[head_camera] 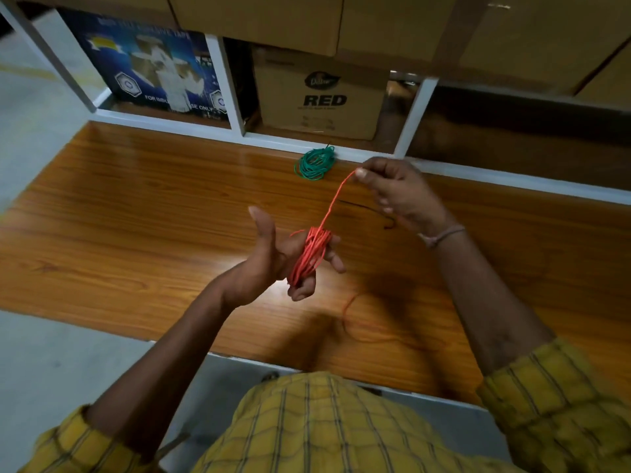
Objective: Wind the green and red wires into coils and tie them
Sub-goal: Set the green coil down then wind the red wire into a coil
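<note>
Yellow checked sleeves fill the bottom edge, and the arms reach out from them over the wooden tabletop. Of the two hands, the left hand is spread flat with the thumb up, serving as a former: the red wire is wrapped in many turns round its fingers, so the coil keeps one size. To its right, the right hand pinches the free run of that wire between thumb and fingertip and holds it raised and taut, likely to lay the next turn tightly. Slack from the red wire loops on the tabletop beneath, faint in the arms' shadow; its end cannot be made out. The green wire lies already coiled at the far edge, against the shelf frame; whether it is tied is unclear. A thin dark line under the right hand is too blurred to identify.
</note>
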Motion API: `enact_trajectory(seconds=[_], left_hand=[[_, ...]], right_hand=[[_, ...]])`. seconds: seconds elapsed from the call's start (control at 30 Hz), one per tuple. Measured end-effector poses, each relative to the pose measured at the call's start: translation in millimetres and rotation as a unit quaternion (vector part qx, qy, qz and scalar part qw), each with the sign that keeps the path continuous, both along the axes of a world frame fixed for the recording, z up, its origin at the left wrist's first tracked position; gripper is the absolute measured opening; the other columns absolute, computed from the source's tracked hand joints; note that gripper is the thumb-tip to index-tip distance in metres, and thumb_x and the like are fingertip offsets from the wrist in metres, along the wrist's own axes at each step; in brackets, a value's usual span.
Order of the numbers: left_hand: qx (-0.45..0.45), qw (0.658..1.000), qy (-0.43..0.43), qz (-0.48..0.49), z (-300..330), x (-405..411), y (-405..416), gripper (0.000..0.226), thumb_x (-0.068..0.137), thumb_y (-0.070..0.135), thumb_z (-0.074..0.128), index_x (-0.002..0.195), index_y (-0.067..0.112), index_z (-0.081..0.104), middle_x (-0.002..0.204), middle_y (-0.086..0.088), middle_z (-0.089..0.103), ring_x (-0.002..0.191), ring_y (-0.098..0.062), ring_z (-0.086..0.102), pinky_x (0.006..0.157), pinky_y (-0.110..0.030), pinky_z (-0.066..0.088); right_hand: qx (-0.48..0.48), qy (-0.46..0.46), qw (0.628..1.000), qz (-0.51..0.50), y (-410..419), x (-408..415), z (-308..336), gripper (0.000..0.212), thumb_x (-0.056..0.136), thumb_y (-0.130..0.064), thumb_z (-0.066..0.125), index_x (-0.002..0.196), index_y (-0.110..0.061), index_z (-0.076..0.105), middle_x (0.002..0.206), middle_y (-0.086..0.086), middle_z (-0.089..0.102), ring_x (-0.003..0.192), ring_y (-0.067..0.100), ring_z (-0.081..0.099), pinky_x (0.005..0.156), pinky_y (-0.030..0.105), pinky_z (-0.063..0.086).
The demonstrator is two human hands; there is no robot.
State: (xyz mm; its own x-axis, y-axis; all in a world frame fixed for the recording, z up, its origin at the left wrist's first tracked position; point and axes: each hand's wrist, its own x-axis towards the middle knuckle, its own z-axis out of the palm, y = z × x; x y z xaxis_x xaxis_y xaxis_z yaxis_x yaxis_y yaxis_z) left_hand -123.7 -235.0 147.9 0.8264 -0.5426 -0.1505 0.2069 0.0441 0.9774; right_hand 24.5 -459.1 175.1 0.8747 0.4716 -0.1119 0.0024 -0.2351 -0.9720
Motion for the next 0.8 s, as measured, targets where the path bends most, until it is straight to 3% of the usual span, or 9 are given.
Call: enact_trajectory(seconds=[0.07, 0.17, 0.27, 0.37, 0.43, 0.57, 0.63, 0.7, 0.8], left_hand=[[-0.055, 0.998, 0.007, 0.0, 7.9, 2.1, -1.0, 0.146, 0.057, 0.109, 0.009, 0.154, 0.003, 0.038, 0.14, -0.029, 0.056, 0.065, -0.026, 0.048, 0.062, -0.036, 0.039], [-0.116, 0.993, 0.01, 0.027, 22.5, 7.2, -0.7, 0.143, 0.063, 0.096, -0.015, 0.157, 0.001, 0.036, 0.14, -0.026, 0.057, 0.07, -0.028, 0.048, 0.067, -0.037, 0.041], [-0.16, 0.984, 0.0, 0.084, 34.4, 14.8, 5.6, 0.141, 0.068, 0.091, -0.025, 0.159, -0.002, 0.03, 0.152, -0.03, 0.049, 0.076, -0.027, 0.058, 0.079, -0.05, 0.042], [-0.132, 0.977, -0.014, 0.166, 35.8, 25.5, 13.8, 0.134, 0.073, 0.085, -0.03, 0.159, 0.003, 0.032, 0.156, -0.025, 0.049, 0.092, -0.035, 0.062, 0.086, -0.046, 0.044], [-0.1, 0.97, -0.014, 0.219, 34.6, 29.1, 16.4, 0.129, 0.075, 0.083, -0.031, 0.153, 0.013, 0.043, 0.148, -0.02, 0.06, 0.103, -0.039, 0.065, 0.095, -0.045, 0.048], [-0.009, 0.958, 0.002, 0.288, 25.7, 37.8, 14.8, 0.127, 0.064, 0.085, -0.014, 0.147, 0.012, 0.05, 0.112, -0.025, 0.077, 0.11, -0.04, 0.073, 0.101, -0.035, 0.058], [0.034, 0.952, 0.002, 0.305, 19.2, 41.5, 15.2, 0.124, 0.061, 0.086, -0.007, 0.142, 0.016, 0.054, 0.104, -0.023, 0.08, 0.11, -0.047, 0.072, 0.103, -0.041, 0.058], [0.033, 0.955, 0.018, 0.294, 13.5, 39.8, 16.4, 0.115, 0.053, 0.099, 0.004, 0.124, 0.028, 0.06, 0.103, -0.016, 0.081, 0.103, -0.049, 0.07, 0.096, -0.043, 0.061], [0.066, 0.971, 0.01, 0.229, 5.4, 33.2, 19.6, 0.12, 0.048, 0.111, 0.019, 0.12, 0.025, 0.063, 0.118, -0.047, 0.061, 0.088, -0.046, 0.07, 0.074, -0.033, 0.061]], right_hand=[[-0.085, -0.015, 0.996, -0.017, 6.8, -5.1, -24.1, 0.025, 0.106, -0.029, 0.058, 0.108, -0.009, 0.072, 0.061, -0.012, 0.054, 0.047, 0.002, 0.04, 0.044, 0.018, 0.032], [-0.148, -0.034, 0.988, 0.043, 16.3, -33.7, -50.7, 0.027, 0.108, -0.033, 0.055, 0.099, -0.015, 0.074, 0.076, 0.002, 0.062, 0.058, 0.003, 0.053, 0.054, 0.024, 0.042], [-0.161, -0.01, 0.98, 0.119, 25.5, -74.1, -59.6, 0.027, 0.108, -0.031, 0.053, 0.09, -0.031, 0.073, 0.072, 0.005, 0.063, 0.051, 0.006, 0.056, 0.051, 0.026, 0.047], [-0.146, -0.017, 0.974, 0.171, 31.9, -99.1, -55.1, 0.026, 0.109, -0.034, 0.051, 0.112, -0.025, 0.076, 0.071, 0.013, 0.065, 0.051, 0.007, 0.057, 0.053, 0.021, 0.048], [-0.141, -0.055, 0.97, 0.188, 33.8, -102.8, -45.8, 0.026, 0.109, -0.034, 0.053, 0.117, -0.024, 0.075, 0.066, 0.008, 0.065, 0.051, 0.005, 0.057, 0.056, 0.023, 0.048], [-0.141, -0.117, 0.96, 0.211, 28.9, -95.9, -24.5, 0.018, 0.104, -0.027, 0.063, 0.103, -0.016, 0.077, 0.061, 0.002, 0.063, 0.055, 0.015, 0.06, 0.057, 0.034, 0.047], [-0.15, -0.128, 0.952, 0.236, 23.2, -89.5, -12.7, 0.015, 0.101, -0.03, 0.065, 0.1, -0.02, 0.076, 0.067, 0.007, 0.064, 0.06, 0.022, 0.061, 0.056, 0.04, 0.047], [-0.123, -0.111, 0.954, 0.248, 15.4, -81.7, 2.5, 0.016, 0.102, -0.029, 0.066, 0.099, -0.017, 0.076, 0.067, 0.011, 0.063, 0.055, 0.018, 0.055, 0.051, 0.036, 0.044], [-0.034, -0.043, 0.972, 0.23, 2.3, -64.5, 24.7, 0.022, 0.102, -0.026, 0.065, 0.1, -0.004, 0.071, 0.059, 0.002, 0.052, 0.044, 0.01, 0.044, 0.041, 0.023, 0.039]])
